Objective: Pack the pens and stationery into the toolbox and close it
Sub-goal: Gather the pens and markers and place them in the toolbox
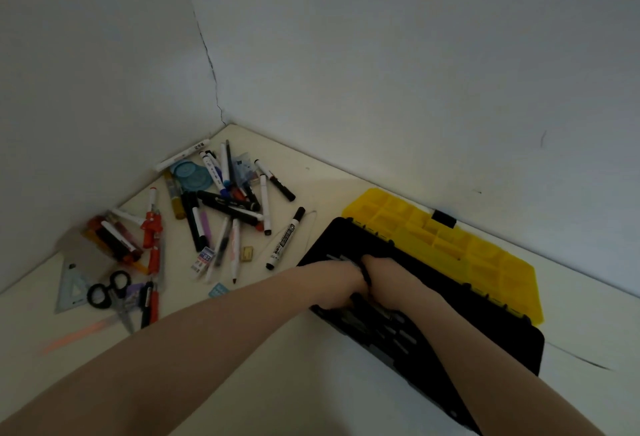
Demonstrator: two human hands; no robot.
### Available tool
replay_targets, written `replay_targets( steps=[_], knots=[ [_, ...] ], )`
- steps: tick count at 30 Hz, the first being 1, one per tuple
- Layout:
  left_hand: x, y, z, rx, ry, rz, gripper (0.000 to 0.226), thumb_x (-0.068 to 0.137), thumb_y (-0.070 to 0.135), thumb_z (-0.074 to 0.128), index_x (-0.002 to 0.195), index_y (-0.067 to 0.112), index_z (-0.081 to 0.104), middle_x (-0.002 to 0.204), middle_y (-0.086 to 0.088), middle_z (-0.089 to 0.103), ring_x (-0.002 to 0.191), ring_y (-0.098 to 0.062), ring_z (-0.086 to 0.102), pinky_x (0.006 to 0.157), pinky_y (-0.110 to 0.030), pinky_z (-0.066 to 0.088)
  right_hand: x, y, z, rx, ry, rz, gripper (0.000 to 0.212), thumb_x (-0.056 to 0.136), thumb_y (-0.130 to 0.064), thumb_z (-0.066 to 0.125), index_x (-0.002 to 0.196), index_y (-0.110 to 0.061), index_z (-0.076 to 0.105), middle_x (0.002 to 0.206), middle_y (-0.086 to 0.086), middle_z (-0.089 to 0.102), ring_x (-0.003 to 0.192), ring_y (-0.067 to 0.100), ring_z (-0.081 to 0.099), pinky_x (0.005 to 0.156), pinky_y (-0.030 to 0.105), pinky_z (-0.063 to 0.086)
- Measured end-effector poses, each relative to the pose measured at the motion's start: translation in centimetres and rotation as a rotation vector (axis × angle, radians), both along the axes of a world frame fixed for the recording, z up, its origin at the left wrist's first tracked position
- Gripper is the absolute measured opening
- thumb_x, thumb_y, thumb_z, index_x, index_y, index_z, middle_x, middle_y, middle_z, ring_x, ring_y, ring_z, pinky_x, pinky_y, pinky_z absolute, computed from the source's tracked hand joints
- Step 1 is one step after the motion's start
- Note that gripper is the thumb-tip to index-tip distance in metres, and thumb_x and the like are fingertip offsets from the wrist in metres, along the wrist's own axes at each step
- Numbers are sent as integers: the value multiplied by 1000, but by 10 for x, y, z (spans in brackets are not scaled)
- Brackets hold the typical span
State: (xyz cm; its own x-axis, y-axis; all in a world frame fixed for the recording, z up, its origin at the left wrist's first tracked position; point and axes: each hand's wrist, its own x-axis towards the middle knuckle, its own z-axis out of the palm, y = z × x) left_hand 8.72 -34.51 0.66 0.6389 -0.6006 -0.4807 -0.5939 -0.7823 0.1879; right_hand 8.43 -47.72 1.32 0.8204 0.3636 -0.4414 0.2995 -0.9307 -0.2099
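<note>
We see the black toolbox (433, 300) at lower right of the frame on the pale counter (277, 366), its yellow lid (450, 241) toward the wall. Our left grip (337, 283) and right grip (379, 271) meet on its top; we cannot tell their curl. Pens (221, 207) and scissors (110, 288) lie scattered at left.

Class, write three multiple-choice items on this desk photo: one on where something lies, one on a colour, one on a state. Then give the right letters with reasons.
1. Where do the black-handled scissors lie?
A. left of the pile of pens
B. inside the toolbox
C. on the yellow lid

2. What colour is the compartmented toolbox lid?
A. red
B. yellow
C. blue

3. The black plastic toolbox is
A. latched shut
B. upside down
C. open

Answers: 1 A, they rest on the cream tabletop at far left. 2 B, yellow against the wall. 3 C, the lid is thrown back and both hands, left hand and right hand, reach inside.
</note>
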Motion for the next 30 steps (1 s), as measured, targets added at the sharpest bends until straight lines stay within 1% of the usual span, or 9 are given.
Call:
replay_targets(
  steps=[3,5,9,14,16,19,22,26,30],
  knots=[
    [4,5,13,55,-206,-59,22,91,16,49,111,12,58,112,-10,60,104,-29,55,83,-36,40,-5,-7,-8,83,-73,-81,25,91,-8,46,116,-9,49,117,12,58,103,26,59,79,33,49],
    [4,8,22,57,-407,-151,20,89,14,51,106,16,60,109,-5,62,103,-26,55,87,-37,37,-12,-10,-8,118,-160,-64,28,93,-12,47,121,-12,47,125,8,54,107,23,58,79,30,48],
    [3,17,18,24,-586,-199,20,55,24,81,69,29,67,74,9,63,76,-15,61,75,-29,45,-21,-19,-1,258,-149,45,56,97,-33,44,146,-15,24,152,4,29,134,19,38,105,30,39],
    [8,18,11,-88,-712,-58,24,50,21,83,65,25,65,74,6,61,85,-18,57,84,-38,34,-22,-12,-9,158,-49,197,81,91,-60,25,151,-12,-3,160,6,1,147,19,3,121,35,7],
    [10,25,13,-146,-690,24,30,50,18,83,73,25,67,82,5,64,93,-19,59,86,-41,44,-24,-5,-19,64,-165,296,86,87,-67,6,149,-8,11,156,12,22,144,23,23,117,37,23],
    [12,35,14,-244,-534,-21,38,67,10,70,103,19,65,113,-3,62,117,-26,51,92,-41,43,-20,1,-29,21,-249,350,66,86,-54,24,134,-10,38,130,10,60,119,24,59,93,37,51],
    [12,37,19,-218,-406,18,46,81,8,56,126,14,51,137,-7,44,133,-26,30,104,-37,28,-9,-2,-24,-5,-219,365,74,87,-56,21,146,-11,30,151,9,35,138,22,37,112,37,29],
    [7,38,19,-369,-435,104,53,77,-5,54,128,8,51,143,-13,39,135,-31,30,107,-40,27,-13,-2,-28,-11,-202,359,71,89,-58,23,136,-8,42,136,12,54,122,24,56,95,38,51],
    [6,40,17,-409,-446,109,48,74,-5,47,119,5,57,133,-16,49,126,-36,41,101,-51,38,-19,-7,-34,1,-253,496,64,88,-49,29,137,-8,35,137,11,53,125,23,54,105,37,40]
  ],
)
